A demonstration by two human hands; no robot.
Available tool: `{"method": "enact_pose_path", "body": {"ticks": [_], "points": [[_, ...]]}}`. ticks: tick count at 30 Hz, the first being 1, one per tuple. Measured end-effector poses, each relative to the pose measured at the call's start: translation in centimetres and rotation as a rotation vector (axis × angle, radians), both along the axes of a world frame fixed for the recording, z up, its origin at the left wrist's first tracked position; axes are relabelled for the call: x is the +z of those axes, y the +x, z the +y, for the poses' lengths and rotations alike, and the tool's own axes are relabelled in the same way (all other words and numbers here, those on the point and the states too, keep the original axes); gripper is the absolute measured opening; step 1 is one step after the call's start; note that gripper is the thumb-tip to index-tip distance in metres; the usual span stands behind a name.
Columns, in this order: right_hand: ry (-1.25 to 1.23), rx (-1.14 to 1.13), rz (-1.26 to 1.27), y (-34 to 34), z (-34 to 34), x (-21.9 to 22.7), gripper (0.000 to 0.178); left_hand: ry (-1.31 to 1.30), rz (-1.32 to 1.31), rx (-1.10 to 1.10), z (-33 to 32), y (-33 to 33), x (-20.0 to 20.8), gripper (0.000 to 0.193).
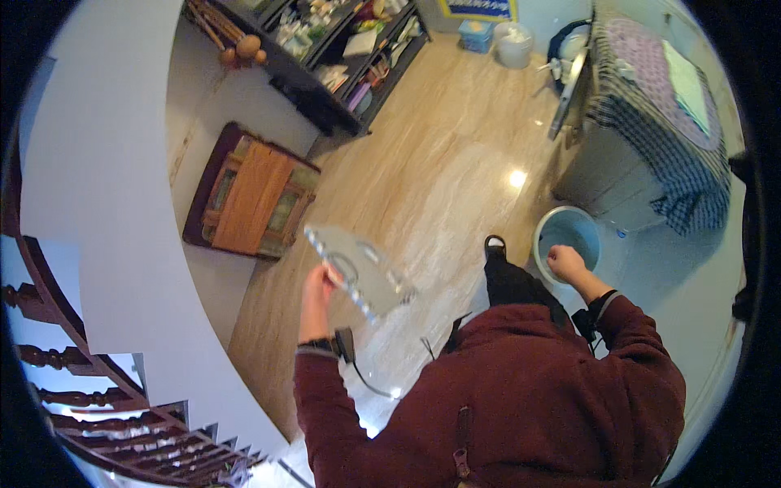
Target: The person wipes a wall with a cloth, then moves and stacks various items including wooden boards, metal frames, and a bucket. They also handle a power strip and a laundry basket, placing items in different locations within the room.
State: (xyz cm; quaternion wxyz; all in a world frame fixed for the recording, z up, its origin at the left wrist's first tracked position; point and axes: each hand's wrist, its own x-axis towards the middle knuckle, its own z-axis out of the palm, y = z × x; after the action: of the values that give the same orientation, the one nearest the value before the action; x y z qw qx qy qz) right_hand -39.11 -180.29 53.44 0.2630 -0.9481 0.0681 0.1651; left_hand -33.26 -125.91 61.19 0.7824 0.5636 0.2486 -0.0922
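My left hand [319,286] is closed on the blue-and-white edge of a flat grey panel [368,276]. Thin curved loops show on the panel, which is tilted above the floor; its kind is not plain. Fingers curled, my right hand [563,262] is over the near side of a pale round bucket [598,236]. Whether it grips anything there is hidden. The bucket's inside looks bluish. Dark bands circle both wrists, and a cable hangs from the left one.
A folded wooden table [259,199] leans on the left wall. Beyond it stands a dark, cluttered shelf [346,69]. To the right is a cabinet draped with a checked cloth [651,138]. A white bucket [514,47] and blue box [477,37] sit far off. Stair railings [106,398] run lower left.
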Motion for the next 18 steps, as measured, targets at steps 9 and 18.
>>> {"method": "enact_pose_path", "body": {"ticks": [9, 18], "points": [[0.194, -0.265, 0.107, 14.5, -5.7, -1.9, 0.019, -0.04, 0.04, 0.178, -5.7, 23.9, 7.8, 0.017], [0.294, -0.53, 0.205, 19.9, -7.6, -4.5, 0.02, -0.024, 0.055, 0.038, -9.3, 42.4, 9.2, 0.018]]}}
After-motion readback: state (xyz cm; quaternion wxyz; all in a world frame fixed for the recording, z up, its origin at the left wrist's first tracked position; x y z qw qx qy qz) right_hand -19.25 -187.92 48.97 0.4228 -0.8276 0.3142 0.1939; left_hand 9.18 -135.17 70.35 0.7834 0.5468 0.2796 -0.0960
